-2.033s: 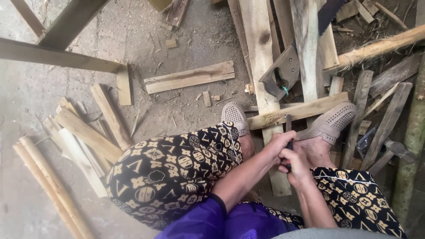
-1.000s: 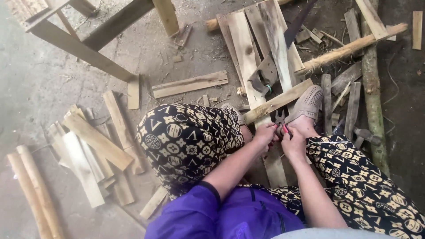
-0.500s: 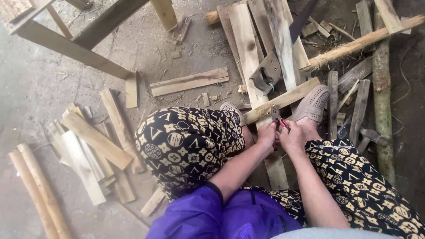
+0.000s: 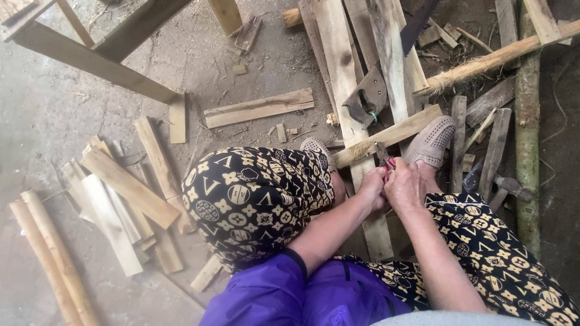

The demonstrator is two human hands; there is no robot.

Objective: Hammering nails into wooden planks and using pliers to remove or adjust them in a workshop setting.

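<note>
I squat over scrap wood on a concrete floor. My left hand [image 4: 373,188] and my right hand [image 4: 403,187] are pressed together between my knees, both closed around the red handles of a pair of pliers [image 4: 385,156]. The jaws of the pliers point up at a short wooden batten [image 4: 386,135] that lies across a long pale plank [image 4: 350,108]. My beige shoes pin the batten, one [image 4: 431,141] at its right, the other [image 4: 315,148] at its left. What the jaws grip is too small to tell.
A hand saw [image 4: 374,90] lies on the planks just beyond the batten. A hammer [image 4: 504,184] rests among sticks at the right beside a thick green pole [image 4: 527,121]. Loose boards [image 4: 121,193] are piled at the left, and a wooden frame [image 4: 90,57] stands at the upper left.
Two seconds ago my hands held the tool low over the plank; they have since lifted toward the batten, and the pliers' jaws now show. My view shifted back and down slightly.
</note>
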